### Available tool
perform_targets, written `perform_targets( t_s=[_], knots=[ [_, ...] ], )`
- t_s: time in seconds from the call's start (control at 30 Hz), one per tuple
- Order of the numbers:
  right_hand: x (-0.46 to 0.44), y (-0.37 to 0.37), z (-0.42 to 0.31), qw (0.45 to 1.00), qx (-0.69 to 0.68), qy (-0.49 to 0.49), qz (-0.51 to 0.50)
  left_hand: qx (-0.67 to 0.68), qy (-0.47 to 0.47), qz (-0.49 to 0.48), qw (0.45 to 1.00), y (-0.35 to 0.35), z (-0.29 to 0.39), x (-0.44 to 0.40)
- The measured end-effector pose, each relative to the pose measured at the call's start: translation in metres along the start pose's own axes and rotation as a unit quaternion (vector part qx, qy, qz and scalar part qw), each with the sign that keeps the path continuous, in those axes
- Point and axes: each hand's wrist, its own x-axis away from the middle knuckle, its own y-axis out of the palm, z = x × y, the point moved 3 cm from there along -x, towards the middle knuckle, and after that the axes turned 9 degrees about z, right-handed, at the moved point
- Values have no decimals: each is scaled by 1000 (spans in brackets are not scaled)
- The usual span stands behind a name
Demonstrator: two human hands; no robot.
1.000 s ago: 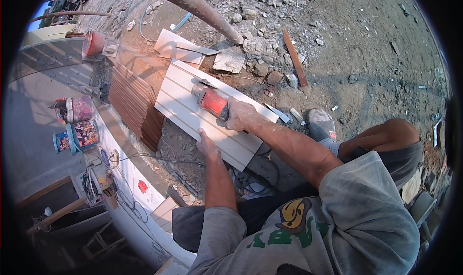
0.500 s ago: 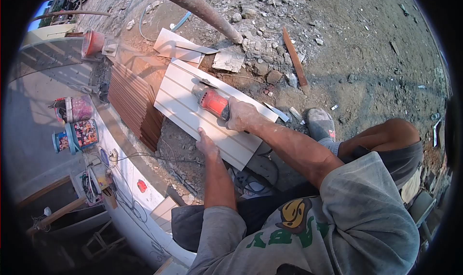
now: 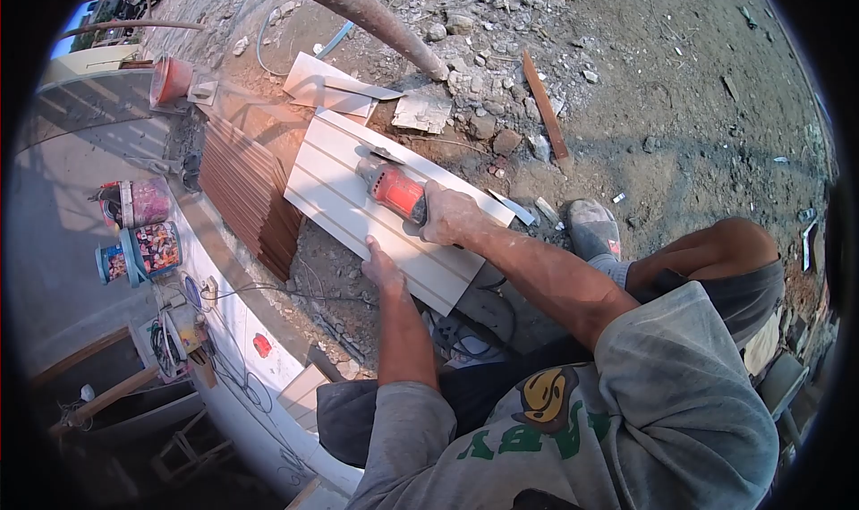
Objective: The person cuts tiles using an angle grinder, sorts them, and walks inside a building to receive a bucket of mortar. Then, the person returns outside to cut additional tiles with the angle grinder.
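Note:
My right hand (image 3: pixel 450 213) is wrapped around the rear of a red angle grinder (image 3: pixel 397 194). The grinder's dark disc (image 3: pixel 386 155) meets the top of a pale tile (image 3: pixel 434 267) with brown stripes, near its far long edge. At the tile's near edge, my left hand (image 3: pixel 384 267) holds on with a digit lying on the face; its other fingers are partly hidden. The tile lies slanted across the ground in front of my knees.
A stack of ribbed brown tiles (image 3: pixel 246 197) stands left of the striped tile. Cut tile pieces (image 3: pixel 327 85) lie beyond it. A rusty pole (image 3: pixel 376 22) slants down to the rubble. Buckets (image 3: pixel 157 248) and cables (image 3: pixel 255 389) are at left; a wooden strip (image 3: pixel 545 103) lies at right.
Hardly anything differs. The grinder and both hands keep nearly the same place on the tile, and the whole view has shifted very slightly.

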Motion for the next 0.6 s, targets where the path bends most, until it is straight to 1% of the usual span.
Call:
perform_targets(
  t_s=[0.07, 0.17, 0.23, 0.43, 0.6],
  knots=[
    [0, 1, 1, 1000, -5, -1, 4, -6, -3, -3, 1000, 1, -1, -1],
    [1, 2, 2, 1000, -2, -4, 6, 30, 11, 11, 999, 2, -4, -2],
    [2, 2, 3, 1000, -4, -3, 7, 37, 14, -5, 999, 2, -3, -2],
    [5, 1, 4, 1000, -9, 2, 11, 20, 2, 19, 1000, 2, -1, 1],
    [5, 1, 6, 1000, -8, 2, 9, 25, 1, 11, 1000, 2, 1, 3]
  ],
)
